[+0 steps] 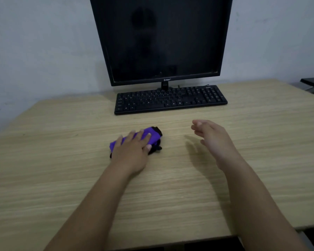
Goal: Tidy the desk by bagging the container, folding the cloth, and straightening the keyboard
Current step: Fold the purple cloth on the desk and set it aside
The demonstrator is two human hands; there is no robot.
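So the small purple-and-black cloth [153, 135] looks folded into a compact bundle on the light wood-grain surface [62, 178]; the black keyboard [170, 99] sits nearly square under the dark monitor [161, 38]; no container or bag in view. Left hand [132, 147] lies flat on the cloth, fingers spread; right hand [209, 137] hovers loose and empty nearby.

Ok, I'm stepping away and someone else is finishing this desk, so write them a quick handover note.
Left hand: flat, palm down on the purple cloth, pressing, no grip closed.
Right hand: open, empty, hovering above the desk.
Cloth: compact folded bundle, centre of desk.
Keyboard: below the monitor, roughly square to it.
Container and bag: not in view.
Left: confirm container is bagged.
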